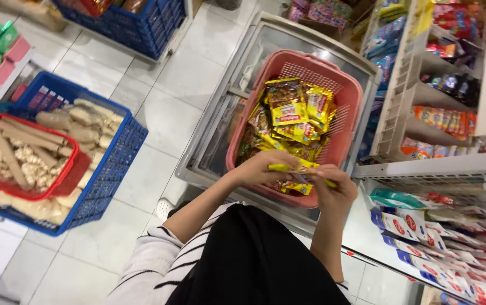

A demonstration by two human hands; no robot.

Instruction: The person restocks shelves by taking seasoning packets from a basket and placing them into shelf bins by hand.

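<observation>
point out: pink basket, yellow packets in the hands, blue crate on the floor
pink basket [349, 90]: head view, on its right rim.
yellow packets [288, 167]: head view, on the strip between both hands.
blue crate [120, 148]: head view, on its right mesh wall.

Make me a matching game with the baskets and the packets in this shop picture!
Things:
1. pink basket
2. blue basket
3. red basket
4. yellow packet

Places:
A. inside the blue basket
B. between the left hand and right hand
C. on the glass-topped freezer
D. on the tiled floor

Pairs: 1-C, 2-D, 3-A, 4-B
</observation>
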